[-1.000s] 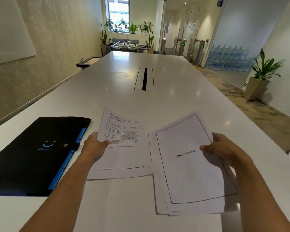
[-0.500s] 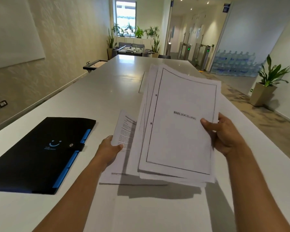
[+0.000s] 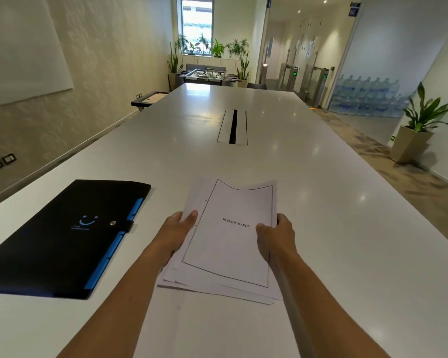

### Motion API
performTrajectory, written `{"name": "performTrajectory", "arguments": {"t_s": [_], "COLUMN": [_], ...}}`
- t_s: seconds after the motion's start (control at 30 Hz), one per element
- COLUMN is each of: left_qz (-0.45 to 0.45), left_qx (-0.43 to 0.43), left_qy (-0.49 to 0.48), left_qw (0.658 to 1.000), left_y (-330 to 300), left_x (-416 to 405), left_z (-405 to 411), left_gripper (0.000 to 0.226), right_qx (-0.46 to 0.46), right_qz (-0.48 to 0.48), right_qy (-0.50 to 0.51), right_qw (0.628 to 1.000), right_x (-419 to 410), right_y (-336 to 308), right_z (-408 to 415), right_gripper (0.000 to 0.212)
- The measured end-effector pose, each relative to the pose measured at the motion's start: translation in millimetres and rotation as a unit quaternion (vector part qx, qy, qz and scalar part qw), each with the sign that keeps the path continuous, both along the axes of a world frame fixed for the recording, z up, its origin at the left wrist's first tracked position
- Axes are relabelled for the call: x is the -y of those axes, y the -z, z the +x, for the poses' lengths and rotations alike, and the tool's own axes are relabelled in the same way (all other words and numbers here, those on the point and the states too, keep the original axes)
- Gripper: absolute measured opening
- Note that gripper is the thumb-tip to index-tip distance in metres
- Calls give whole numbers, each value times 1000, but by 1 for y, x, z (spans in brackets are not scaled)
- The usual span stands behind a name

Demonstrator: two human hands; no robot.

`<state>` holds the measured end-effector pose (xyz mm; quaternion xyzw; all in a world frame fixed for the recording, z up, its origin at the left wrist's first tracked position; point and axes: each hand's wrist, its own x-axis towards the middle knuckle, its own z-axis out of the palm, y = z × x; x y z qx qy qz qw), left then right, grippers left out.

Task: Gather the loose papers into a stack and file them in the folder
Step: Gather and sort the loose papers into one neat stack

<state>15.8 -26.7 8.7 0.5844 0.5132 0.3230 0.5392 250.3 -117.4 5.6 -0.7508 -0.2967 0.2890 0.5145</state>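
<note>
Both hands are on the papers [image 3: 230,244], one at each long edge. The left hand [image 3: 177,232] clamps the left side, thumb lying across the top sheet and the rest of its fingers [image 3: 192,215] tucked underneath, out of view. The right hand [image 3: 278,237] mirrors it on the right edge, thumb pressed onto the page just beside the printed word "BIBLIOGRAPHY", other fingers curled round the margin. So each hand is pinching the stack, not spread flat.

The stack is not squared: the near corners fan out, several sheet edges showing staggered along the bottom and at the left. The top page carries a thin black border, and its far edge bows upward a little. The near end of the pile rests on the white desk [image 3: 334,202]; whether the far end is lifted clear I cannot tell.

Off to the left, well apart from the papers, the black folder [image 3: 62,241] lies flat on the desk, closed, its strap snapped over the blue tabbed edge, a small blue smile mark on the cover. A cable slot [image 3: 232,126] sits farther up the desk's middle.
</note>
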Motion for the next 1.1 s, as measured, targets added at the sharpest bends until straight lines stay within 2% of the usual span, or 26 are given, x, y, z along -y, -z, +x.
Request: {"name": "performTrajectory", "arguments": {"t_s": [0.13, 0.23, 0.3, 0.37, 0.43, 0.53, 0.63, 0.73, 0.83, 0.93, 1.03, 1.1], "left_qz": [18, 44, 63, 91, 105, 143, 209, 262, 303, 294, 283, 285], "left_qx": [52, 95, 113, 123, 147, 156, 135, 149, 158, 167, 219, 222], "left_qy": [48, 45, 40, 49, 60, 72, 63, 49, 48, 23, 5, -8], "left_qw": [997, 994, 991, 987, 982, 975, 966, 952, 939, 941, 934, 933], "left_y": [2, 1, -3, -9, -17, -34, -55, -80, -97, -102, -104, -106], "left_x": [2, 5, 9, 12, 14, 17, 19, 20, 22, 24, 27, 29], "left_z": [-4, -8, -8, -7, -3, 5, 14, 23, 29, 34, 39, 44], "left_gripper": [27, 30, 32, 34, 35, 37, 39, 39, 37, 55, 48, 45], "right_qx": [-24, -50, -145, -232, -242, -188, -29, 30, 53, 42, 24, 31], "right_qz": [36, 63, 104, 124, 149, 225, 282, 349, 393, 394, 381, 374], "right_qy": [-17, -6, -13, -61, -126, -144, -125, -115, -125, -139, -126, -114], "right_qw": [999, 997, 984, 963, 950, 945, 951, 930, 909, 908, 916, 920], "right_x": [0, -1, 0, 3, 8, 11, 12, 16, 22, 27, 28, 28], "right_y": [1, 3, 4, 1, -6, -32, -71, -102, -119, -116, -103, -97], "right_z": [-13, -13, -8, -2, 5, 13, 22, 27, 30, 31, 26, 20], "right_gripper": [36, 54, 63, 68, 52, 36, 35, 37, 38, 46, 45, 45]}}
